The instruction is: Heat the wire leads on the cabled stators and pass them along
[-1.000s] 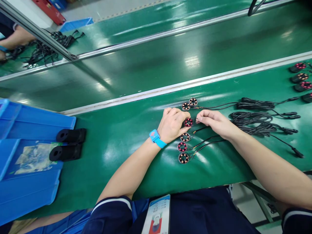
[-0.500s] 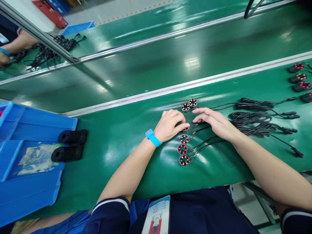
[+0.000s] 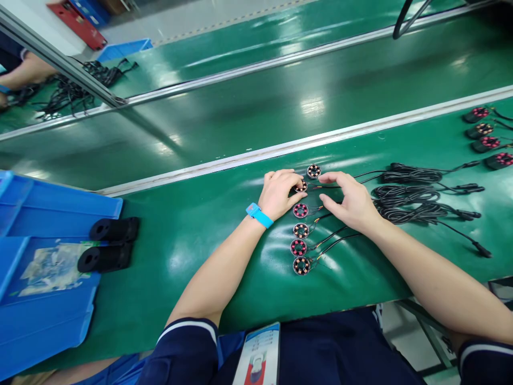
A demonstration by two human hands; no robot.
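Six coil rings (image 3: 300,230) lie in one column on the green table (image 3: 192,240), running from its near edge toward the far edge with the metal rail (image 3: 240,159). Half a second ago your left hand covered the third ring (image 3: 300,210), counted from the far end. Now it lies free and flat in the column, and both your hands have gone one place further, to the second ring (image 3: 301,186).

Your left hand (image 3: 280,192) closes its fingertips on that ring, which rests on the table and is partly hidden under them. Your right hand (image 3: 352,202) is spread just beside it. The forefinger lies over the thin black lead (image 3: 340,186) and the thumb is held apart, so it grasps nothing that I can see. The first ring (image 3: 313,171) stays untouched near the rail.

Three black cable bundles (image 3: 414,175) lie to the right of your hands. Four dark housings (image 3: 483,129) with coils sit in a row at the right edge. Two black cylindrical parts (image 3: 114,229) rest on the blue tray (image 3: 48,315) at the left edge. A co-worker's arm (image 3: 24,72) shows at the far left corner.
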